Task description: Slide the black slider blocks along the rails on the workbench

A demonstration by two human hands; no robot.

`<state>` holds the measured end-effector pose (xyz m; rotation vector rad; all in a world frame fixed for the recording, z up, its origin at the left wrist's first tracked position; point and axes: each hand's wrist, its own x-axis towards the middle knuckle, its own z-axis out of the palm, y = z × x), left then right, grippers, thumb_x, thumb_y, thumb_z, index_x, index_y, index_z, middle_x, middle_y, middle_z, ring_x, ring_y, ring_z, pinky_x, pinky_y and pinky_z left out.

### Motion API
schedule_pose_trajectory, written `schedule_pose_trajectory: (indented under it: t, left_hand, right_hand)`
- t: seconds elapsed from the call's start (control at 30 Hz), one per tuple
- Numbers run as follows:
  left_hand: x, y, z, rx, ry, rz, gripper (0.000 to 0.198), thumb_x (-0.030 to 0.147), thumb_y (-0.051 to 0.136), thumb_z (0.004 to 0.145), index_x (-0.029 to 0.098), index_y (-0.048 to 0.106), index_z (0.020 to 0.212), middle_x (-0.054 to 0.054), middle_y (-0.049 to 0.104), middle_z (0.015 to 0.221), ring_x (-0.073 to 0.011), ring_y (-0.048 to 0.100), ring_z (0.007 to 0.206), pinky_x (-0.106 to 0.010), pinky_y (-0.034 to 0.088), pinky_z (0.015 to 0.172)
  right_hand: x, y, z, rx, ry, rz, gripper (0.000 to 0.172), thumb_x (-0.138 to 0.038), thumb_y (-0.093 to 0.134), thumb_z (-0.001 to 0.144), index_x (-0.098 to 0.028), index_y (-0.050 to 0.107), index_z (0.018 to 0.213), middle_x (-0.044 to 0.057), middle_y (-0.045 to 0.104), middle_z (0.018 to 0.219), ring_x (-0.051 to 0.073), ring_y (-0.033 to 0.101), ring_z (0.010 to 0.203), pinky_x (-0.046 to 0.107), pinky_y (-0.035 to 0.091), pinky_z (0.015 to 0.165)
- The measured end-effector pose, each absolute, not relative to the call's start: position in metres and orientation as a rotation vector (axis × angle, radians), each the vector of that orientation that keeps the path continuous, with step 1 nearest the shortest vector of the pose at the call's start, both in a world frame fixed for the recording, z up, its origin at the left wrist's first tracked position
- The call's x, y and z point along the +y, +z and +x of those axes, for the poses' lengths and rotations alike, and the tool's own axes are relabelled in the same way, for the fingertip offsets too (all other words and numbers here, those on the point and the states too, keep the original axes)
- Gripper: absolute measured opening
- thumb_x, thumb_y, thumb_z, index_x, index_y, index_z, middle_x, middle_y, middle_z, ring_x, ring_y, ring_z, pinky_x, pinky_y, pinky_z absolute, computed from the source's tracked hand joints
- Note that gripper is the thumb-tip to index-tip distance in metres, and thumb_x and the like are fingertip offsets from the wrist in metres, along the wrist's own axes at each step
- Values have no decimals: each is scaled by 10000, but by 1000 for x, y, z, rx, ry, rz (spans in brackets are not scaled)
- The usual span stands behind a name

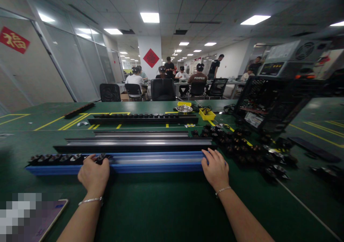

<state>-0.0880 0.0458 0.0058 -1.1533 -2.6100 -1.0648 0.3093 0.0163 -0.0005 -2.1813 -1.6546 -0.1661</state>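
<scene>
A long blue channel rail (158, 167) lies across the green table in front of me. Its left part carries a row of small black parts with silvery round tops (55, 158); the rest of its metallic bed is bare. My left hand (94, 175) pinches the rightmost black part (102, 158) in the row, thumb and fingers on either side of it. At the rail's right end, my right hand (217, 168) grips the edge, with its fingers curled over the far side. Just behind lie a black rail (134, 142) with a bare metallic bed and another similar rail (142, 134).
Loose black parts (242, 145) are heaped to the right, beside an opened computer case (264, 106). A filled black rail (142, 120), a metal bowl (184, 109) and a yellow tray (206, 114) stand farther back. A phone-like object (53, 218) lies front left. People sit beyond.
</scene>
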Motion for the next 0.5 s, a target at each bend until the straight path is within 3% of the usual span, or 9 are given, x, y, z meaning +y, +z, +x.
schedule_pose_trajectory:
  t: [0.5]
  left_hand:
    - [43,12,-81,-2637,-1083,-1161,521,391,524,706,136,492,1159,-153,631,1059,-338,560,1062,-452,352,951]
  right_hand:
    - [16,-3,309,-1636,-203,-2153,423,-331,318,866,-302,564,1209,16,511,1323,220,349,1263,452,308,988]
